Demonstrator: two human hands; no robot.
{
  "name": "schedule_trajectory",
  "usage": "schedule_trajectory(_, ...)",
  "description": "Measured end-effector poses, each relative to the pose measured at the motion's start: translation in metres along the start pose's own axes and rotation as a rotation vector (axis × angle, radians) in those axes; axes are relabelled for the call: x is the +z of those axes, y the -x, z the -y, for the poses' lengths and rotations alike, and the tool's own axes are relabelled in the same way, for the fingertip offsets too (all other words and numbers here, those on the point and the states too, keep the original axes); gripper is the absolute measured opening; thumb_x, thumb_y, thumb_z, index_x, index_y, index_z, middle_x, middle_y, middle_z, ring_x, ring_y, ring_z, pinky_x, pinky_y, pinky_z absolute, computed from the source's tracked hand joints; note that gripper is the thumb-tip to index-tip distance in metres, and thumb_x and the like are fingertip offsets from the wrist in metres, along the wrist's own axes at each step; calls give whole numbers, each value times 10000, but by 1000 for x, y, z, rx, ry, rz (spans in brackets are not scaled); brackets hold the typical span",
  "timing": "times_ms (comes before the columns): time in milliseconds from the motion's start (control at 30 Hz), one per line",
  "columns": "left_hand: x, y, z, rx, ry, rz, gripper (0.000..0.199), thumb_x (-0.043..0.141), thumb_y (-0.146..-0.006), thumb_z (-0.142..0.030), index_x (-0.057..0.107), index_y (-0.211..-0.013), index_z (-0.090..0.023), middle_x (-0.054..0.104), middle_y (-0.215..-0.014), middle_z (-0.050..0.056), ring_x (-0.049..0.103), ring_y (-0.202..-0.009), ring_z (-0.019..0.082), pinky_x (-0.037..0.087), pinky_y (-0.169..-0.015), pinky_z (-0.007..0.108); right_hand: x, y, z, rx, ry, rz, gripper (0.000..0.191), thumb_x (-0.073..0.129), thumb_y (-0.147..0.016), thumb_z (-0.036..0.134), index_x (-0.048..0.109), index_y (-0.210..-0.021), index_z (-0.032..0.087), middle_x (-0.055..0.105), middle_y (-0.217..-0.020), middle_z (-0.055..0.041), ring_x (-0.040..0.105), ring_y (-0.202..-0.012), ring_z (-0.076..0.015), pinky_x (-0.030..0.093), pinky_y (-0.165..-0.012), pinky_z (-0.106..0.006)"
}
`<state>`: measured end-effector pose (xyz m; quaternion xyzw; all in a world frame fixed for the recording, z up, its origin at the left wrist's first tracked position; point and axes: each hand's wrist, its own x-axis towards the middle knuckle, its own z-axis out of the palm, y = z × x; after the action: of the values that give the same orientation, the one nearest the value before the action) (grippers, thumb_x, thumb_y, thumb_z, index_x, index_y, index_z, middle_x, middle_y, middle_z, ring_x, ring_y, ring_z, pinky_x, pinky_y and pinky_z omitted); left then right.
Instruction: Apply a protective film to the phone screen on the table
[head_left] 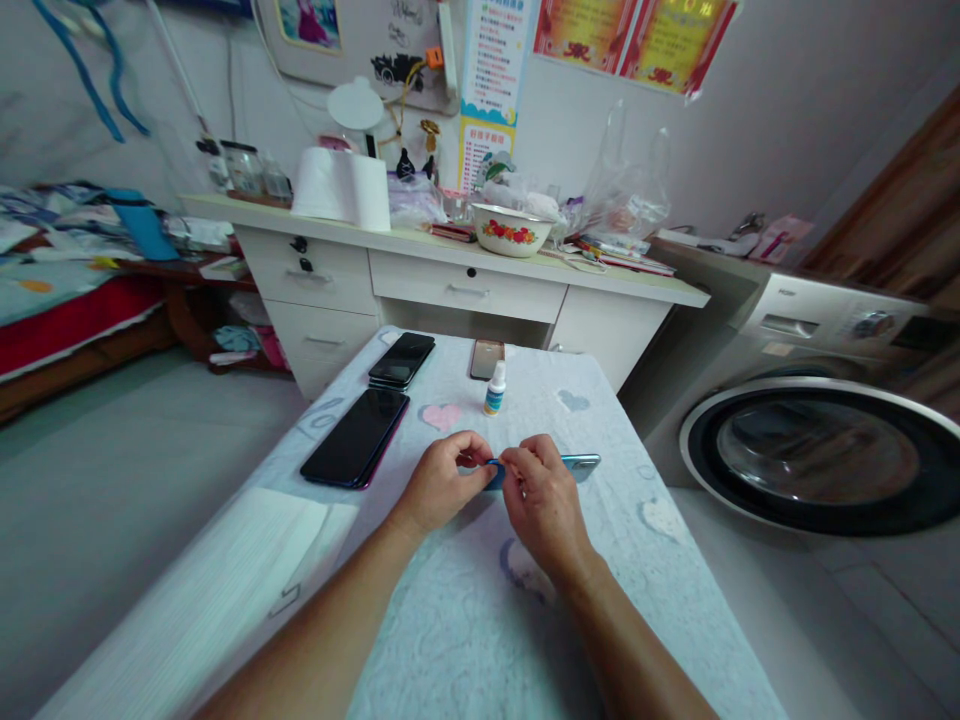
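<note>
Over the middle of the cloth-covered table, my left hand is closed in a pinch on a small blue piece, too hidden to name. My right hand is closed too, its thumb and forefinger pinching at the same piece's edge. Beyond my right hand a shiny blue phone shows its end; the rest is behind my fingers. A small white dropper bottle with a blue and yellow label stands upright just past my hands.
To the left lie a large black phone and a stack of phones. Behind the bottle is a brownish phone or case. Folded pale cloth or paper covers the table's left edge. A white desk and washing machine stand beyond.
</note>
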<state>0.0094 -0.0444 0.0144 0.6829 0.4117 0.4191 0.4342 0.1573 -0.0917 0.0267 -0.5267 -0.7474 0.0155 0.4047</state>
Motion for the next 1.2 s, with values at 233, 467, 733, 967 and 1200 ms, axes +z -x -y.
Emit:
schedule_trajectory(233,0,1,-1,-12,3,1,77,628,-707,-202,579,-741,-154,591,-705,-11,558,-699,126,451,-692,246,-2,0,-1,20,16,-18,192,478,-820,85,636,-880,177,504,-869,-40,533,-744,-135,442,-676,-237)
schedule_trajectory(467,-1,0,-1,24,-4,-4,45,615,-711,-193,596,-725,-155,612,-701,-7,569,-704,132,454,-695,248,5,2,2,-70,-75,26,248,465,-854,94,644,-1007,171,495,-905,-48,529,-747,-126,446,-675,-229)
schedule_trajectory(733,-1,0,1,24,-13,-2,70,626,-719,-216,597,-741,-157,616,-721,-3,577,-713,134,460,-698,250,4,0,3,-28,-49,16,225,476,-840,85,657,-940,173,506,-887,-43,533,-743,-125,442,-675,-223)
schedule_trajectory(967,-2,2,-2,3,-18,4,64,618,-704,-200,583,-738,-160,594,-698,-16,566,-684,121,461,-700,244,-8,-2,-8,90,37,-57,192,496,-787,80,651,-845,177,518,-841,-27,536,-705,-124,432,-655,-236)
schedule_trajectory(1200,-1,2,-3,-1,-15,-7,65,619,-704,-203,583,-735,-158,594,-693,-14,570,-689,125,464,-700,249,-7,-2,-5,86,25,-45,202,490,-775,63,647,-835,175,514,-830,-27,537,-712,-130,430,-653,-242)
